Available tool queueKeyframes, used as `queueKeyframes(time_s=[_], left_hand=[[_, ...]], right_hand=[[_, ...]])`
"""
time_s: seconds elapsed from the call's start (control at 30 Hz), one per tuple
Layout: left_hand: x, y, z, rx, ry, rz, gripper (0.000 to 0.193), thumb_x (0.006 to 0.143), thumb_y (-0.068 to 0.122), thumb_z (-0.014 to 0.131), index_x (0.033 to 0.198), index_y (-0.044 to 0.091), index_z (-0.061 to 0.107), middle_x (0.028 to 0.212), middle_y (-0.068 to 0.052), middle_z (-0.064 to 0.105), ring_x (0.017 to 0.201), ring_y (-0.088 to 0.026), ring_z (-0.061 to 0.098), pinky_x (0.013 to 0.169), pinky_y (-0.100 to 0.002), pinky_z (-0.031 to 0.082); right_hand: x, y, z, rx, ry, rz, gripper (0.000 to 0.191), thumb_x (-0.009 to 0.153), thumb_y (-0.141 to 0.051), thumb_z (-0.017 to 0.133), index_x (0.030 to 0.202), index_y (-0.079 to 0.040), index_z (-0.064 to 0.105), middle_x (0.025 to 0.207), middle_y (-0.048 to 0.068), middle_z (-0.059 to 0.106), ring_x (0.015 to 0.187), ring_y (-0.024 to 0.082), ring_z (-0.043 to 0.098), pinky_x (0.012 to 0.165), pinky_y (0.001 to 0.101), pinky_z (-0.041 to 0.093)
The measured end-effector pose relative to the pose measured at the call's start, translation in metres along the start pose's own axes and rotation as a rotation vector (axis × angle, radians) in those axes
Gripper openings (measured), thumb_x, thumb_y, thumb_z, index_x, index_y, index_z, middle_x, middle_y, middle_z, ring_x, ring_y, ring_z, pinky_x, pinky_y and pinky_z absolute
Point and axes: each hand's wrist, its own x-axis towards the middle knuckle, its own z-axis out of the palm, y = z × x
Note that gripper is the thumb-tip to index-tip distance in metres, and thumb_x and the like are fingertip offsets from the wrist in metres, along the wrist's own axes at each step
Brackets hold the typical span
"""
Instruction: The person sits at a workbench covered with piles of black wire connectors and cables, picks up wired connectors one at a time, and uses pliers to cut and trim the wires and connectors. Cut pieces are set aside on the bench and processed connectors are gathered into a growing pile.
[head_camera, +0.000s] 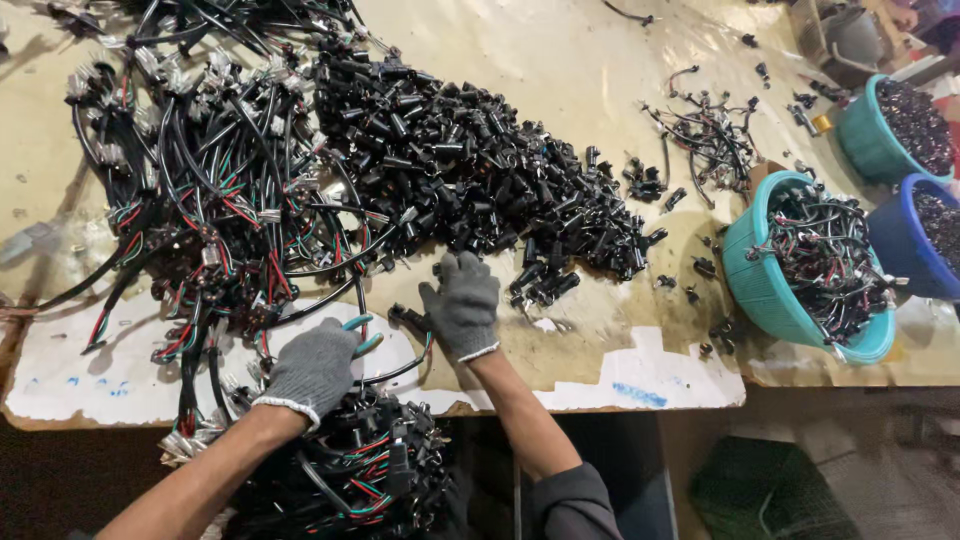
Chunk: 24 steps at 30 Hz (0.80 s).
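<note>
Both my hands wear grey knit gloves. My left hand (312, 368) is closed around a small tool with teal handles (362, 335) at the table's near edge, over a bundle of black cables with red and green wires. My right hand (462, 303) rests at the near edge of a big heap of small black plastic connectors (470, 170), fingers bent down on a black connector piece (408, 320) that trails a black cable. A tangled mass of black cable harnesses (210, 200) with white plugs covers the table's left side.
A teal basket (760, 290) full of wired pieces stands at the right. Behind it are a second teal basket (870, 135) and a blue one (905, 250) holding dark parts. More finished harnesses (360, 470) pile up below the table edge. Loose wires (705, 135) lie far right.
</note>
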Motion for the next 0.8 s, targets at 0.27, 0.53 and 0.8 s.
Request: queueKeyframes(time_s=[0.27, 0.53, 0.8], left_hand=[[0.004, 0.000, 0.009, -0.004, 0.043, -0.055, 0.030, 0.090, 0.033, 0.062, 0.096, 0.008, 0.077, 0.095, -0.021, 0.070, 0.087, -0.039, 0.072, 0.079, -0.051, 0.057], [0.006, -0.019, -0.040, -0.426, 0.036, -0.104, 0.040, 0.072, 0.040, 0.082, 0.098, 0.009, 0.080, 0.078, -0.018, 0.075, 0.072, -0.031, 0.073, 0.073, -0.044, 0.056], [-0.019, -0.016, -0.088, -1.341, 0.163, 0.001, 0.031, 0.088, 0.014, 0.081, 0.115, -0.001, 0.077, 0.086, -0.005, 0.072, 0.071, -0.009, 0.066, 0.065, -0.026, 0.056]], right_hand=[[0.000, 0.023, -0.003, -0.027, 0.094, -0.035, 0.017, 0.087, -0.016, 0.078, 0.096, -0.011, 0.064, 0.079, 0.009, 0.062, 0.068, 0.029, 0.063, 0.057, 0.0432, 0.049], [-0.007, 0.066, 0.021, 0.456, 0.109, 0.204, 0.014, 0.087, -0.014, 0.078, 0.087, -0.007, 0.065, 0.074, 0.007, 0.069, 0.064, 0.017, 0.068, 0.060, 0.0319, 0.053], [-0.006, 0.052, 0.000, 0.414, 0.108, -0.003, 0.024, 0.080, -0.007, 0.082, 0.095, -0.004, 0.063, 0.097, 0.014, 0.064, 0.084, 0.022, 0.065, 0.065, 0.0290, 0.055]])
